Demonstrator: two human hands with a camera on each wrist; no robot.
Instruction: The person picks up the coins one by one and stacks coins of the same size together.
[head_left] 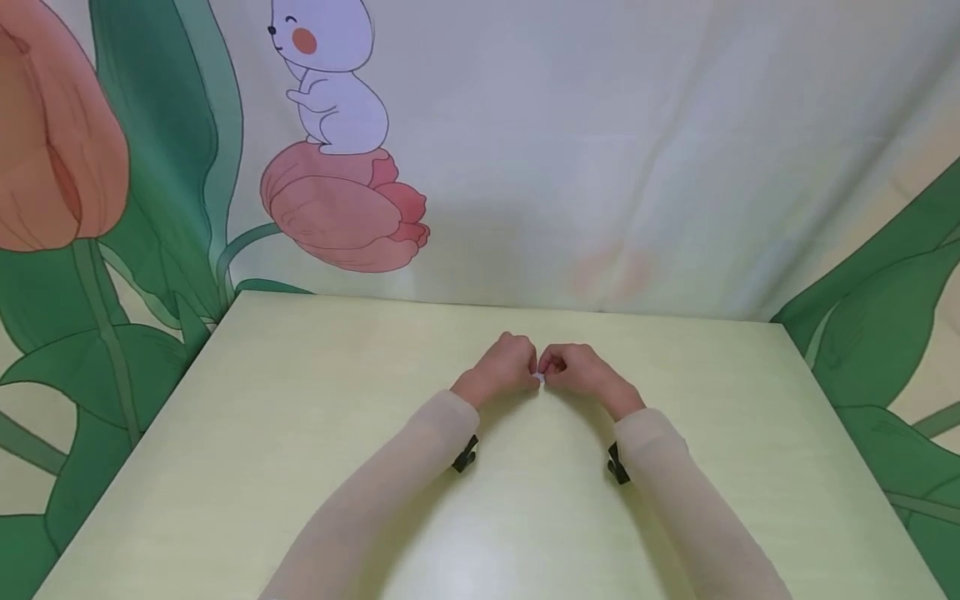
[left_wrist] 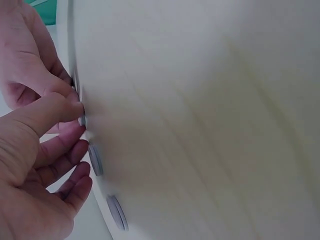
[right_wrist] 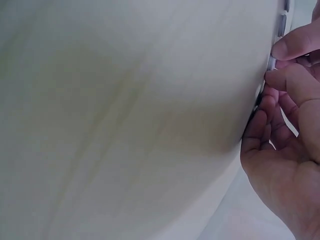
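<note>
My two hands meet fingertip to fingertip over the middle of the pale yellow-green table [head_left: 300, 433]. Left hand [head_left: 531, 367] and right hand [head_left: 547, 368] both have curled fingers and pinch a small white piece [head_left: 537, 379] between them, low over the tabletop. In the left wrist view my left hand [left_wrist: 80, 121] pinches a small grey disc [left_wrist: 81, 120] with thumb and fingers, the right hand [left_wrist: 30, 70] close behind. In the right wrist view my right hand [right_wrist: 270, 70] pinches the same kind of disc [right_wrist: 271, 62]. What exactly the piece is stays too small to tell.
More flat grey discs [left_wrist: 95, 159] lie in a row by the fingers, also shown as discs [right_wrist: 282, 22] in the right wrist view. A cloth backdrop [head_left: 600, 150] printed with tulips and a rabbit hangs behind the table's far edge. Light sleeves cover both forearms.
</note>
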